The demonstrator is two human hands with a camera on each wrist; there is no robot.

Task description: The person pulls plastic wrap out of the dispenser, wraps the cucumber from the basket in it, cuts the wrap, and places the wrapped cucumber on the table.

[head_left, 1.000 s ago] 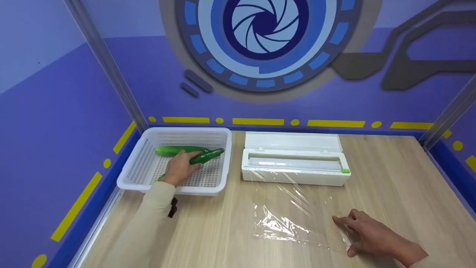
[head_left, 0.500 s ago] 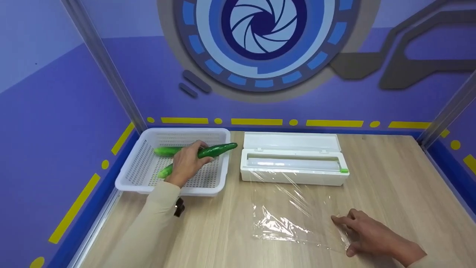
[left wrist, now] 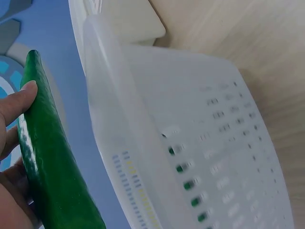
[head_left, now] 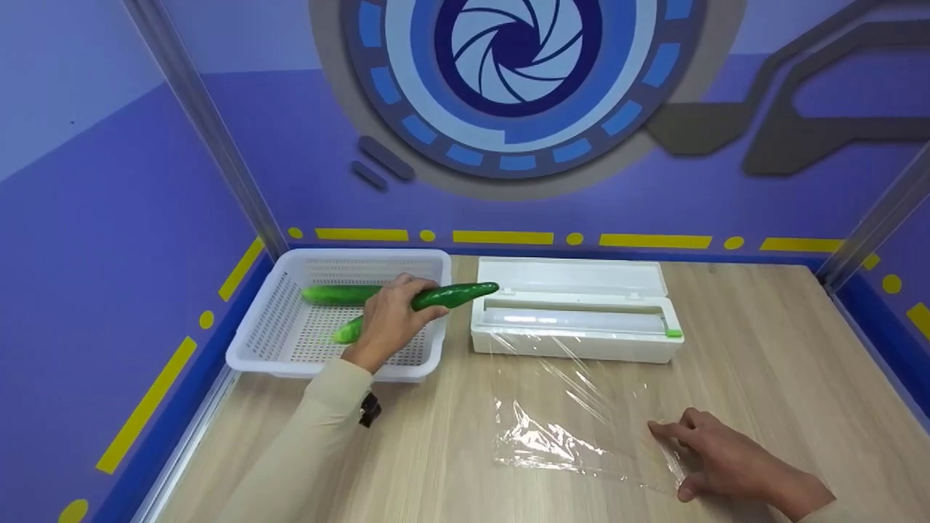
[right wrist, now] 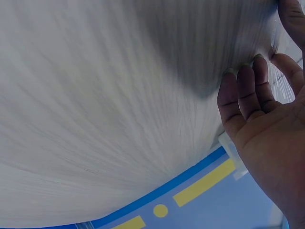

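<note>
My left hand (head_left: 396,316) grips a dark green cucumber (head_left: 458,294) around its middle. Its tip points right past the basket rim, and its pale end shows below the hand. In the left wrist view the thumb lies along the cucumber (left wrist: 52,157). A second cucumber (head_left: 338,294) lies in the white perforated basket (head_left: 243,352). On the table, clear plastic wrap (head_left: 552,436) stretches forward from its roll. My right hand (head_left: 734,461) rests at the wrap's right front edge, thumb and forefinger spread apart and touching the film. The right wrist view shows its other fingers (right wrist: 248,90) loosely bent.
The white wrap dispenser (head_left: 581,349) stands behind the film, lid (head_left: 574,276) raised, roll (head_left: 574,319) inside and a green piece (head_left: 674,333) at its right end. Blue-purple printed walls (head_left: 247,123) bound the wooden table (head_left: 770,349) at the back and sides.
My left hand has lifted the cucumber within the basket and moved it right, so its tip now reaches beyond the rim, near the dispenser. The right hand and the film have stayed put.
</note>
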